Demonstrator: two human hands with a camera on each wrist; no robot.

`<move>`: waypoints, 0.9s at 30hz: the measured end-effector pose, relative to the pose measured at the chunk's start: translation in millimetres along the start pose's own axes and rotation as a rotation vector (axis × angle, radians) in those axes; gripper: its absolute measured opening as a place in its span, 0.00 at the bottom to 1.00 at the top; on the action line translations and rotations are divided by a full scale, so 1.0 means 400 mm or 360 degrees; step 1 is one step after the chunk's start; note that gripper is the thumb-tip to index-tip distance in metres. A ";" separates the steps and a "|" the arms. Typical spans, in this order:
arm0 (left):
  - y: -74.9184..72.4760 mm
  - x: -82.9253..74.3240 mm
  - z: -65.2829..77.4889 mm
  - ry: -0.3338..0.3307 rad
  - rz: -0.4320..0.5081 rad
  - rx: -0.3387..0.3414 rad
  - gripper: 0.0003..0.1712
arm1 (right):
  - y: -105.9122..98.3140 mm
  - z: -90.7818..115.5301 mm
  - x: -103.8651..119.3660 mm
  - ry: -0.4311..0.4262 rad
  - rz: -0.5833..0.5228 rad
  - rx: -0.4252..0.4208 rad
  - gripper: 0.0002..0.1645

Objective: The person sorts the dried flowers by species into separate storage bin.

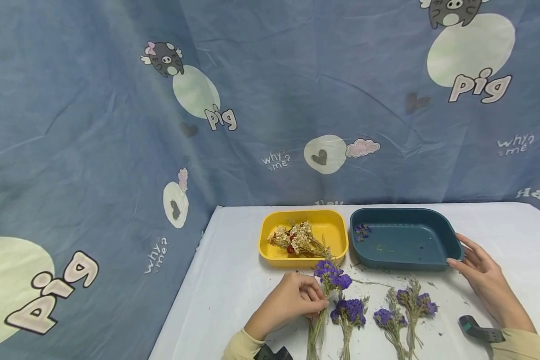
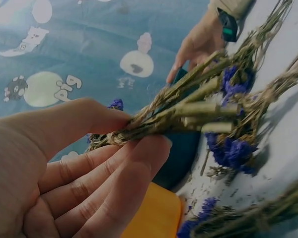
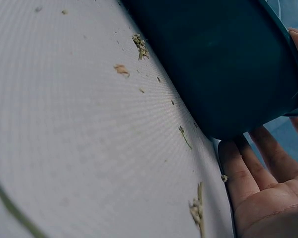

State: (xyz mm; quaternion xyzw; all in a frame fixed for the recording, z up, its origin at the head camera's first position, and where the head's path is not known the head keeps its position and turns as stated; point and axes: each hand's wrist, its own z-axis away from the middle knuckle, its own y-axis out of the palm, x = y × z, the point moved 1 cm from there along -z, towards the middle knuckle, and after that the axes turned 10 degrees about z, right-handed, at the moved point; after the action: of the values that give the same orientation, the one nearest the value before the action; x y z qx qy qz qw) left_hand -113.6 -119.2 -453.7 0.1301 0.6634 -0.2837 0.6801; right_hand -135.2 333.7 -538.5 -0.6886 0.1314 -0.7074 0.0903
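My left hand (image 1: 292, 301) pinches the stems of a bunch of dried purple flowers (image 1: 334, 276) between thumb and fingertips, in front of the yellow tray. The left wrist view shows its cut stem ends (image 2: 208, 106) pointing away from the hand. At the right end of the dark teal tray (image 1: 400, 265), my right hand (image 1: 488, 280) grips the corner. Its thumb is on the rim there, and in the right wrist view the fingers (image 3: 236, 163) reach against the tray's lower edge. Loose purple flower bits (image 1: 362, 231) lie inside the teal tray.
The yellow tray (image 1: 270, 260) holds cream and red dried flowers (image 1: 299, 239). More tied purple bunches (image 1: 351, 314) lie along the table's front, others (image 1: 414, 302) further right. Plant crumbs (image 3: 140, 47) dot the white table (image 1: 234, 250). A patterned blue cloth (image 1: 270, 100) hangs behind.
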 end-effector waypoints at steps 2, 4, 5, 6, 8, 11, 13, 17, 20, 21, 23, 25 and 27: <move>0.000 -0.002 -0.020 0.0033 -0.0035 -0.0021 0.06 | -0.001 0.001 0.002 -0.0024 -0.0010 0.0000 0.48; -0.001 -0.002 -0.041 0.0049 -0.0057 -0.0045 0.06 | -0.003 0.000 0.004 -0.0049 -0.0061 0.0002 0.48; 0.000 -0.001 -0.051 0.0045 -0.0046 -0.0051 0.05 | -0.003 0.001 0.004 -0.0064 -0.0069 0.0006 0.48; 0.000 0.000 -0.061 0.0041 -0.0048 -0.0060 0.05 | -0.003 0.002 0.003 -0.0076 -0.0090 0.0012 0.48; 0.000 0.001 -0.078 0.0041 -0.0081 -0.0079 0.05 | -0.002 0.002 0.001 -0.0074 -0.0106 0.0019 0.47; -0.001 0.001 -0.102 0.0065 -0.0191 -0.0104 0.06 | -0.001 0.003 -0.003 -0.0078 -0.0064 0.0020 0.47; -0.001 -0.002 -0.116 0.0105 -0.0314 -0.0129 0.06 | -0.001 0.001 -0.005 -0.0080 -0.0080 0.0016 0.47; 0.002 -0.008 -0.141 0.0134 -0.0457 -0.0162 0.08 | -0.003 0.001 -0.006 -0.0120 -0.0135 0.0023 0.47; 0.006 -0.012 -0.164 0.0157 -0.0487 -0.0171 0.07 | -0.003 0.004 -0.005 -0.0136 -0.0124 0.0026 0.47; 0.008 -0.015 -0.173 0.0168 -0.0496 -0.0175 0.07 | -0.003 0.004 -0.004 -0.0132 -0.0113 0.0025 0.47; 0.012 -0.020 -0.191 0.0200 -0.0521 -0.0190 0.07 | -0.003 0.005 -0.003 -0.0116 -0.0079 0.0020 0.47; 0.016 -0.027 -0.209 0.0222 -0.0564 -0.0208 0.06 | -0.002 0.004 -0.002 -0.0104 -0.0044 0.0013 0.47; 0.022 -0.033 -0.225 0.0220 -0.0607 -0.0221 0.06 | -0.002 0.003 -0.003 -0.0099 -0.0021 0.0008 0.47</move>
State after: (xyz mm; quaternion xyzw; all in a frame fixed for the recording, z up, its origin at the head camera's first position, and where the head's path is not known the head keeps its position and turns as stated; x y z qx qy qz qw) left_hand -182.8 -59.5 -450.5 -0.0259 0.7390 -0.3512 0.5744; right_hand -134.2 334.8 -539.3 -0.7108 0.1223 -0.6867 0.0913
